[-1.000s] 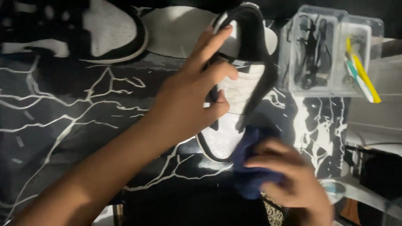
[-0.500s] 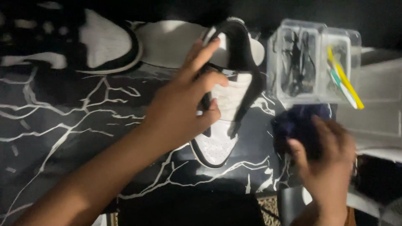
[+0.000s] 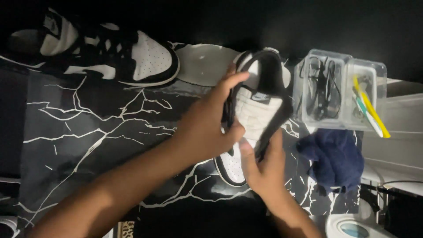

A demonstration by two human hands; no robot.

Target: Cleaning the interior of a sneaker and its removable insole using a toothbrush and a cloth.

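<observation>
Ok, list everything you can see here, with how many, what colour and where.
Held shoe: one, black and white, unlaced, centre, gripped by both hands.
Second shoe: one, black and white, laced, lying at top left.
Insole: one, pale grey, flat between the two shoes.
Mat: one, black with white crack-like lines, under everything.
Clear box: one, two compartments, at right; black laces in the left compartment, brushes with yellow and green handles in the right one.
Cloth: one, dark blue, crumpled, below the box.
White device: one, bottom right corner, partly cut off.
Left hand: holds the shoe's left side.
Right hand: grips the shoe from below.
</observation>
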